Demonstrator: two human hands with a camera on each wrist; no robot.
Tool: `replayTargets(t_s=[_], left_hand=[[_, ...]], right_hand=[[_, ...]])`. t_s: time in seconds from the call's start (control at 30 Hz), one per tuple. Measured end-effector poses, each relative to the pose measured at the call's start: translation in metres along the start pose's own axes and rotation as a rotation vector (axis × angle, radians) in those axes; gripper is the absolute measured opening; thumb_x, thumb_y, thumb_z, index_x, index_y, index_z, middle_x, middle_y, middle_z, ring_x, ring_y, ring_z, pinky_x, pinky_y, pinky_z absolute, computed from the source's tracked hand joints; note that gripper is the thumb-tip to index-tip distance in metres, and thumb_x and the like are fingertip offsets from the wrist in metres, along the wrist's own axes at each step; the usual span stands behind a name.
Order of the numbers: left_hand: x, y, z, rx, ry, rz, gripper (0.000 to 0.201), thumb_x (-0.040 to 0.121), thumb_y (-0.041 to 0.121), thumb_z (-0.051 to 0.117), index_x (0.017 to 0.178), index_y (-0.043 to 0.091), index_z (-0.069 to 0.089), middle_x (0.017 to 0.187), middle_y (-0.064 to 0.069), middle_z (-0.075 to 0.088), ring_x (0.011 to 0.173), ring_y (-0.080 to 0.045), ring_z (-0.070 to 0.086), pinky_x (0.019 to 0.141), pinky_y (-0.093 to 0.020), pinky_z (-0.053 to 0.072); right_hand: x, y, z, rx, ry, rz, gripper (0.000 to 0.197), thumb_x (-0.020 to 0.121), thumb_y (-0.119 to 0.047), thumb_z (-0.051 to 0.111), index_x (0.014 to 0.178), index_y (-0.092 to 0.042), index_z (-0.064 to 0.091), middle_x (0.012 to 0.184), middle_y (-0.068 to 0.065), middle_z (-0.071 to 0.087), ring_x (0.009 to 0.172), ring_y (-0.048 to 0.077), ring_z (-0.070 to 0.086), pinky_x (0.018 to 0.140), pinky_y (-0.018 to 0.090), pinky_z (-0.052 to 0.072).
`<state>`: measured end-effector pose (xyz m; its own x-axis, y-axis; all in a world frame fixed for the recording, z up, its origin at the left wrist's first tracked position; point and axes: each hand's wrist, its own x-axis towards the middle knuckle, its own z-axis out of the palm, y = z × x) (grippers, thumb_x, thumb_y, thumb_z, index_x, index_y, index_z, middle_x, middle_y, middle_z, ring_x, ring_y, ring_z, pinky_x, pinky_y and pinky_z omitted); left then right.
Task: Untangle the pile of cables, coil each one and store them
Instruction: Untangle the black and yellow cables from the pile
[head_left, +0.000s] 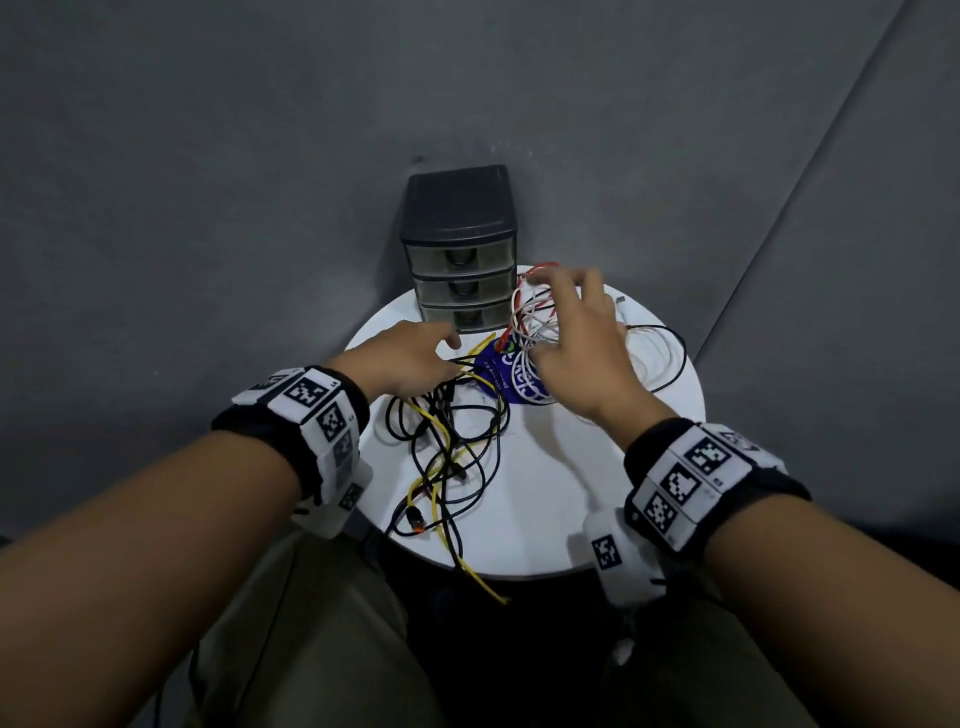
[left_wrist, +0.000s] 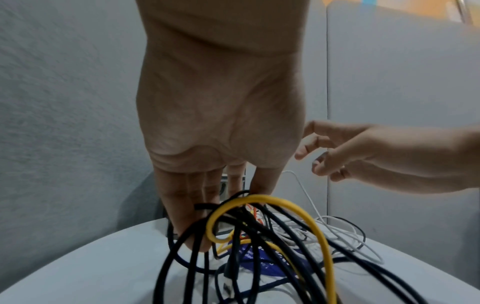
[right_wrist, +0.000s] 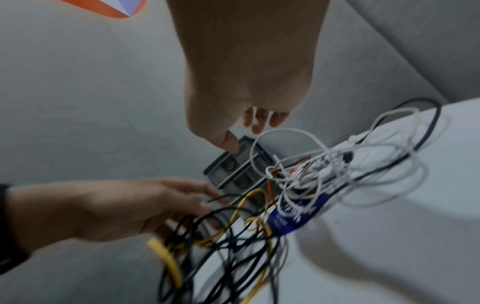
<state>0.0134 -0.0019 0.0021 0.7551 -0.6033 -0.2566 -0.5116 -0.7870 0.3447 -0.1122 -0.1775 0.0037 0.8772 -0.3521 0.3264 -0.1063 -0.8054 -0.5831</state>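
Note:
A tangle of black cables (head_left: 485, 470) and a yellow cable (head_left: 435, 422) lies on the left half of the round white table (head_left: 561, 493). Behind it, white cables (head_left: 522, 371) and a red cable (head_left: 540, 267) form a raised bundle. My left hand (head_left: 415, 358) reaches over the black loops, its straight fingers (left_wrist: 182, 205) pushed in among them. My right hand (head_left: 576, 332) is above the white bundle with curled fingers, and white cable strands (right_wrist: 255, 112) run between them. The picture there is blurred.
A dark three-drawer unit (head_left: 460, 244) stands at the table's back edge, all drawers closed. A round blue sticker (head_left: 493, 382) lies under the cables. The yellow cable's end (head_left: 488, 584) hangs over the front edge. Grey padded walls surround the table; my knees are below.

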Motion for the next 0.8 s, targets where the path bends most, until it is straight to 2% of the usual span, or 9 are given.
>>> replayTargets(t_s=[0.07,0.13,0.2,0.27,0.37,0.47,0.53,0.67,0.8], left_hand=[[-0.002,0.003,0.004,-0.047,0.016,0.012,0.033,0.097,0.039,0.057,0.13,0.033,0.053,0.12,-0.002,0.065,0.099,-0.022,0.064,0.087,-0.036,0.053],[-0.004,0.004,0.007,-0.094,0.026,0.027,0.032,0.099,0.041,0.056,0.13,0.032,0.054,0.118,-0.004,0.066,0.099,-0.022,0.064,0.089,-0.036,0.052],[-0.006,0.004,0.008,-0.143,0.016,0.04,0.033,0.101,0.042,0.053,0.132,0.032,0.054,0.117,-0.005,0.066,0.101,-0.024,0.063,0.09,-0.036,0.05],[-0.008,0.004,0.006,-0.176,-0.003,0.044,0.033,0.102,0.04,0.05,0.134,0.032,0.053,0.116,-0.005,0.065,0.101,-0.026,0.063,0.086,-0.035,0.049],[-0.011,0.0,0.002,-0.177,-0.028,0.055,0.033,0.103,0.034,0.05,0.136,0.032,0.051,0.118,-0.003,0.064,0.101,-0.022,0.059,0.078,-0.032,0.041],[-0.013,-0.002,-0.002,-0.177,-0.056,0.08,0.031,0.102,0.022,0.052,0.131,0.029,0.055,0.116,0.002,0.065,0.091,-0.014,0.059,0.073,-0.026,0.042],[-0.013,-0.002,-0.004,-0.178,-0.077,0.079,0.029,0.099,0.015,0.051,0.125,0.028,0.058,0.112,0.002,0.065,0.08,-0.014,0.062,0.067,-0.024,0.049],[-0.014,-0.003,-0.009,-0.187,-0.172,0.055,0.031,0.098,0.005,0.048,0.119,0.022,0.063,0.106,-0.007,0.067,0.07,-0.021,0.07,0.065,-0.03,0.062],[-0.015,-0.003,-0.019,-0.086,-0.301,0.125,0.034,0.097,0.001,0.05,0.124,0.017,0.063,0.108,-0.006,0.067,0.076,-0.016,0.072,0.072,-0.03,0.06]], right_hand=[[-0.006,-0.003,0.012,0.183,-0.085,0.028,0.03,0.08,-0.006,0.061,0.103,-0.023,0.055,0.103,0.004,0.058,0.091,0.022,0.055,0.084,0.046,0.05],[-0.013,-0.004,0.022,0.294,-0.315,0.124,0.009,0.089,-0.017,0.064,0.083,-0.017,0.057,0.079,0.006,0.061,0.072,0.021,0.054,0.077,0.045,0.051],[-0.022,0.0,0.032,0.195,-0.579,0.18,0.031,0.097,-0.036,0.062,0.075,-0.015,0.056,0.075,0.007,0.059,0.07,0.022,0.053,0.071,0.039,0.047],[-0.031,0.009,0.041,0.053,-0.727,0.199,0.035,0.096,-0.041,0.062,0.073,-0.014,0.057,0.081,0.012,0.063,0.076,0.024,0.055,0.07,0.038,0.044],[-0.036,0.023,0.049,0.047,-0.753,0.212,0.019,0.087,-0.02,0.074,0.075,-0.018,0.059,0.089,0.007,0.07,0.091,0.027,0.066,0.079,0.038,0.053],[-0.034,0.023,0.045,0.05,-0.804,0.207,0.017,0.082,-0.003,0.074,0.096,-0.008,0.065,0.085,-0.004,0.062,0.082,0.015,0.058,0.067,0.026,0.048],[-0.031,0.024,0.044,0.068,-0.805,0.228,0.023,0.081,0.002,0.072,0.103,-0.003,0.065,0.083,-0.004,0.06,0.079,0.016,0.056,0.064,0.025,0.046],[-0.028,0.032,0.046,0.141,-0.8,0.266,0.023,0.082,0.008,0.068,0.097,-0.009,0.065,0.083,-0.003,0.063,0.086,0.02,0.06,0.076,0.03,0.05],[-0.032,0.031,0.046,0.322,-0.755,0.374,0.023,0.089,0.014,0.055,0.09,-0.008,0.063,0.08,0.002,0.064,0.075,0.017,0.059,0.063,0.025,0.049]])
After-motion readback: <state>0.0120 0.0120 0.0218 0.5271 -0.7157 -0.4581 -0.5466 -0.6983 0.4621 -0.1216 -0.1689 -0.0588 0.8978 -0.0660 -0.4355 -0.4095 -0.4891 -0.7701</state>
